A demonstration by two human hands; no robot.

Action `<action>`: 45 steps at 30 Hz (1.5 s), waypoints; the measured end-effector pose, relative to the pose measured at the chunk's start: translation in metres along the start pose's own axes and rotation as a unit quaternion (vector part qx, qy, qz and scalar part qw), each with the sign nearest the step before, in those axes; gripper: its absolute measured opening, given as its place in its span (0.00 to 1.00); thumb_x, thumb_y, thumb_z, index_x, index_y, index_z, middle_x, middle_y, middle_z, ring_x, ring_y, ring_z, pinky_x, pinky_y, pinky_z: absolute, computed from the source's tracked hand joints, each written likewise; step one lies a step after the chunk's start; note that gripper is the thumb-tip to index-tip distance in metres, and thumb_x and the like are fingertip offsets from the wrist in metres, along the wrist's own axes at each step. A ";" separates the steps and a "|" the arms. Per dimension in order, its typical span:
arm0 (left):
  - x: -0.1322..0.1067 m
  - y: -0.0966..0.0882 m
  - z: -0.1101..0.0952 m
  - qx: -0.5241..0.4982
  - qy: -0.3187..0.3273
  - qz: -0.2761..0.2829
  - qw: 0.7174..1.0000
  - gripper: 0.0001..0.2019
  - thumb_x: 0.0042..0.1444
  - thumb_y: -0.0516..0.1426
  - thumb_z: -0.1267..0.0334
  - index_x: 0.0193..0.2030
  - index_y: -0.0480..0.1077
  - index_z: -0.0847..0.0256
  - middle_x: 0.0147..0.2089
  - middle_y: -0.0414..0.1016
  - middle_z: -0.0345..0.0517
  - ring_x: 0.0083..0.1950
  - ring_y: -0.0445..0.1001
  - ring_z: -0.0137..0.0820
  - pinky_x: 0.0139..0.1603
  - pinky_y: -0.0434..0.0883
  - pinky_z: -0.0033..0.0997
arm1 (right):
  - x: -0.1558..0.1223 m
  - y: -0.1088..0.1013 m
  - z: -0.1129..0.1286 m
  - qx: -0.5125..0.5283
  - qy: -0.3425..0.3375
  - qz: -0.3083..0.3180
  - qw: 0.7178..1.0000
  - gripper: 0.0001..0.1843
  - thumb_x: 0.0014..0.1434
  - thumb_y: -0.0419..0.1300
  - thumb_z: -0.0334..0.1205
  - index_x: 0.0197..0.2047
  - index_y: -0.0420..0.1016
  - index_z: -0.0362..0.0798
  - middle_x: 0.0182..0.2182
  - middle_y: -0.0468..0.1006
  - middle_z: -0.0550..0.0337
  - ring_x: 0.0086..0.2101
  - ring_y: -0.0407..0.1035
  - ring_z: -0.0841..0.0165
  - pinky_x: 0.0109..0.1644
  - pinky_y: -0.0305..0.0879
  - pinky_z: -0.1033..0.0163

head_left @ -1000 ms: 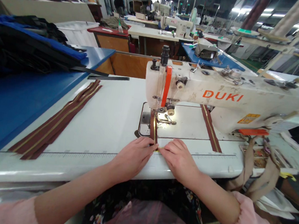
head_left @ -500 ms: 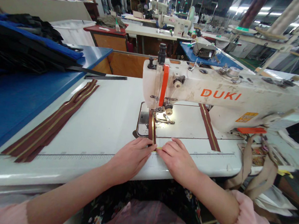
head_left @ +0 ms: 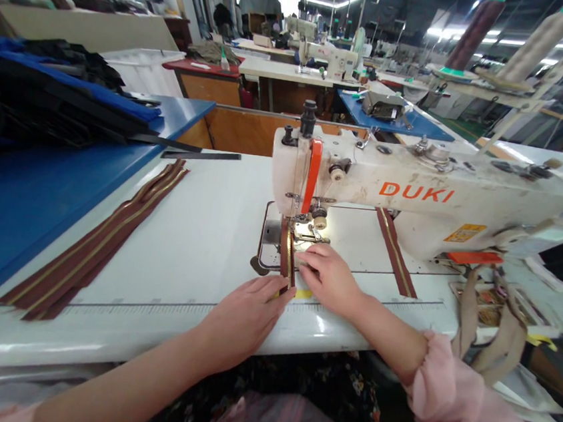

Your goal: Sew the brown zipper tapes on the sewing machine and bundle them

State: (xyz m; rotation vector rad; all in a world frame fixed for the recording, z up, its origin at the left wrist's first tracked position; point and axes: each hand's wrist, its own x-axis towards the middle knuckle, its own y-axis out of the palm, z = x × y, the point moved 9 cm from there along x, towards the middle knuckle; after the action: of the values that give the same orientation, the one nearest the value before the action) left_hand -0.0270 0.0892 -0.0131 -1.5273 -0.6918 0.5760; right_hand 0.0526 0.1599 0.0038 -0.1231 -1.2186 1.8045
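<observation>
A brown zipper strip with gold teeth (head_left: pixel 287 248) runs lengthwise under the presser foot of the white sewing machine (head_left: pixel 346 171). My left hand (head_left: pixel 245 311) pinches the strip's near end, close to the table's front edge. Farther up, the bent fingers of my right hand (head_left: pixel 329 276) close at the strip's right edge, just in front of the foot; part of their grip is hidden. A bit of yellow (head_left: pixel 303 294) shows on the table between my hands. Another brown zipper strip (head_left: pixel 397 257) lies under the machine's arm.
Several brown zipper strips (head_left: pixel 102 239) lie on the left of the white table (head_left: pixel 199 229). Black and blue fabric (head_left: pixel 57 93) is piled on a blue table (head_left: pixel 34 212). Beige straps (head_left: pixel 500 335) hang beside a tray of small parts (head_left: pixel 490 307) at the right.
My right hand has left the strip's near end and moved up along its right edge toward the presser foot. My left hand stays at the near end. The view has tilted slightly up.
</observation>
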 end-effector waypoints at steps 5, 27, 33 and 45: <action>0.000 -0.003 -0.001 -0.002 -0.004 -0.003 1.000 0.19 0.61 0.46 0.72 0.59 0.62 0.66 0.56 0.66 0.56 0.58 0.64 0.40 0.59 0.64 0.42 | 0.012 0.010 -0.003 -0.048 -0.016 -0.011 0.999 0.07 0.62 0.55 0.34 0.39 0.75 0.46 0.35 0.73 0.53 0.39 0.63 0.63 0.44 0.62 0.58; -0.001 -0.002 -0.001 -0.017 -0.010 -0.020 1.000 0.18 0.61 0.46 0.71 0.57 0.64 0.64 0.55 0.68 0.54 0.57 0.65 0.40 0.58 0.65 0.42 | 0.009 0.019 0.013 -0.215 -0.056 0.030 0.974 0.06 0.62 0.55 0.35 0.34 0.72 0.46 0.30 0.71 0.58 0.36 0.62 0.64 0.42 0.57 0.59; -0.001 0.000 0.001 -0.017 -0.007 -0.011 1.000 0.19 0.60 0.47 0.72 0.57 0.64 0.64 0.56 0.68 0.54 0.57 0.64 0.41 0.59 0.64 0.41 | 0.010 0.020 0.014 -0.226 -0.069 0.040 0.971 0.06 0.62 0.55 0.34 0.34 0.72 0.45 0.30 0.71 0.57 0.37 0.62 0.63 0.44 0.57 0.58; 0.010 -0.002 0.014 0.014 -0.014 -0.028 0.999 0.17 0.62 0.46 0.70 0.55 0.67 0.65 0.53 0.70 0.56 0.55 0.66 0.41 0.56 0.68 0.43 | 0.026 0.022 0.004 -0.254 -0.074 0.051 0.963 0.04 0.61 0.57 0.34 0.33 0.71 0.46 0.32 0.73 0.58 0.38 0.63 0.63 0.46 0.56 0.58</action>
State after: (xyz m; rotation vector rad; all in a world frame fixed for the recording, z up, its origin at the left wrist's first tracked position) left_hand -0.0304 0.1067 -0.0118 -1.4713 -0.7420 0.5645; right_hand 0.0222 0.1746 -0.0011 -0.3517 -1.7941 1.5692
